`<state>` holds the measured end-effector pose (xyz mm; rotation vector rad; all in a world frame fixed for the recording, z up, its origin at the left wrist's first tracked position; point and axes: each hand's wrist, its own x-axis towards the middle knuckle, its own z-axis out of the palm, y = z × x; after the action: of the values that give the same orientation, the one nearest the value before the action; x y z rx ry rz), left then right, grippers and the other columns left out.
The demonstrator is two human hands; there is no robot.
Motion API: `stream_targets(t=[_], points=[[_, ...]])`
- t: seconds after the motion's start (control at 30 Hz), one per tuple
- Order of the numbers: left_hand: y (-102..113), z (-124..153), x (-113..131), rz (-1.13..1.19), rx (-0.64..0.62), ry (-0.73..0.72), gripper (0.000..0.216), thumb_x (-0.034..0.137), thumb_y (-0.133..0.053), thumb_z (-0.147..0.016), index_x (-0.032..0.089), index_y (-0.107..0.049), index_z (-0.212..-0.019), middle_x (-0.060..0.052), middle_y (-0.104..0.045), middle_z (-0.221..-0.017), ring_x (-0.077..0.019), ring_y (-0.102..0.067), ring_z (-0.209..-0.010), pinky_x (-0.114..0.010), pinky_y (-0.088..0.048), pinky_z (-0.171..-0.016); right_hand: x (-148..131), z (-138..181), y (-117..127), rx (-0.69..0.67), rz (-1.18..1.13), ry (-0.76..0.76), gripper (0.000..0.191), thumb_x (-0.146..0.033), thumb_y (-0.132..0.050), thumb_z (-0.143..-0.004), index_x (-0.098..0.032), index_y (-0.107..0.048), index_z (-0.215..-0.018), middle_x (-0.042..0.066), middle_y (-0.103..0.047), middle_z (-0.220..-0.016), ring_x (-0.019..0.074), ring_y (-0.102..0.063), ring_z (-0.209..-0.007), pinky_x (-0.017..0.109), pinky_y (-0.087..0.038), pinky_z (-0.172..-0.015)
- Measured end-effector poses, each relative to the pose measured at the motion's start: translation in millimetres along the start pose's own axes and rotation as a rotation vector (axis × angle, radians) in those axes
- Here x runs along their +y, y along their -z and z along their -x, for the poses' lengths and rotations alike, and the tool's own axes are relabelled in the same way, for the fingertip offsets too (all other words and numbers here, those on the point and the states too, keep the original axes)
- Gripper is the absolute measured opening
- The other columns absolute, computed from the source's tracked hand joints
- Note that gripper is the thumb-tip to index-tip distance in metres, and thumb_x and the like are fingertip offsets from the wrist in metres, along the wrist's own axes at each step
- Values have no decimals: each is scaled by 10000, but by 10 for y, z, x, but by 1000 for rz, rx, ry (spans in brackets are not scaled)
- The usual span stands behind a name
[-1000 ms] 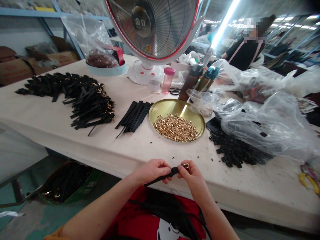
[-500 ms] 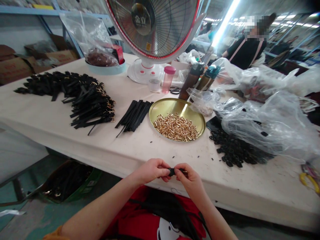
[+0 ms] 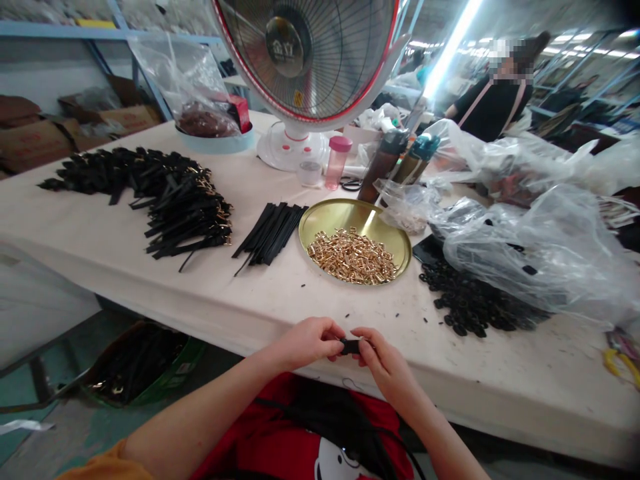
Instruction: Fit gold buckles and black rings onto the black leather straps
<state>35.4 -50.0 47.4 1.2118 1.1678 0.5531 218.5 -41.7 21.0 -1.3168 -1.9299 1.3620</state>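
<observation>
A short piece of black strap is stretched between my two hands, just over the front edge of the table. My left hand pinches its left end between thumb and fingers. At the other end, my right hand grips the strap, its fingertips covering that part. Beyond my hands lies a round gold tray with a heap of small gold metal buckles. Left of the tray are several loose black straps. Farther left spreads a big pile of black straps with gold hardware.
At right are small black pieces beside clear plastic bags. A fan, a pink-lidded cup and bottles stand behind the tray. Yellow-handled pliers lie far right. A green bin sits below left. Another person is behind.
My right hand has shifted slightly right and its grip has changed, so more of the black strap shows between the hands. The gold piece glimpsed at my right fingers is now hidden.
</observation>
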Motion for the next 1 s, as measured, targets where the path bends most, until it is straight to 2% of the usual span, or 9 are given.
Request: stream_targets(t=[0.2,0.33,0.4,0.47,0.53,0.6,0.73,0.83,1.0], points=[[-22,-181,49,-303,126,-136,289,297,-478,-742,156,-535,-989,-28,-646,-757,-164,-585,-702,-242,-421,-610,43,-169,-33,97,-48,69,291,-353,-319,-860,-185,-431,-1070,25,-597,-702,152,-571,-614,269,-459,-563],[81,-343,109,-633,270,-195,333,377,-493,-767,190,-556,-1035,-57,-647,-899,-200,-582,-820,-276,-413,-689,138,-395,100,215,332,115,295,-365,-340,-850,-184,-518,-1000,76,-626,-817,206,-589,-739,334,-452,-658],[258,-360,142,-808,344,-240,295,393,-490,-780,199,-601,-973,-63,-630,-955,-203,-568,-871,-282,-402,-747,231,-489,164,314,554,213,305,-380,-367,-837,-177,-580,-917,102,-615,-872,237,-572,-788,377,-431,-718],[534,-322,168,-956,453,-225,256,383,-465,-805,225,-621,-932,-39,-614,-975,-174,-556,-895,-257,-389,-786,339,-547,191,417,636,283,340,-397,-381,-829,-159,-588,-953,122,-597,-931,247,-560,-811,388,-427,-735],[888,-255,176,-1065,635,-75,239,357,-428,-832,256,-613,-943,-12,-597,-993,-141,-545,-910,-224,-379,-808,430,-567,185,477,638,316,359,-401,-381,-831,-149,-575,-999,129,-589,-957,246,-556,-831,385,-430,-743],[1265,-201,155,-1093,801,51,294,304,-360,-860,191,-575,-1027,-80,-561,-1059,-180,-523,-963,-278,-365,-847,475,-563,165,497,627,322,353,-400,-389,-830,-151,-566,-1007,128,-592,-954,244,-558,-829,383,-434,-740],[1823,-224,49,-1089,899,228,287,279,-430,-808,105,-584,-976,-156,-577,-979,-244,-560,-886,-334,-414,-763,450,-543,141,504,622,310,307,-385,-414,-823,-164,-570,-968,119,-601,-933,247,-562,-816,392,-430,-737],[1972,-300,-18,-1081,895,273,260,281,-481,-765,112,-592,-928,-150,-593,-960,-242,-581,-841,-316,-430,-722,410,-539,141,505,604,289,284,-360,-411,-829,-166,-571,-961,113,-600,-932,240,-560,-831,386,-427,-748],[2057,-330,-77,-1048,884,251,218,276,-494,-750,142,-597,-887,-112,-626,-908,-218,-585,-848,-274,-424,-723,378,-533,133,511,581,268,260,-338,-411,-835,-172,-570,-957,102,-595,-934,231,-550,-851,377,-417,-769]])
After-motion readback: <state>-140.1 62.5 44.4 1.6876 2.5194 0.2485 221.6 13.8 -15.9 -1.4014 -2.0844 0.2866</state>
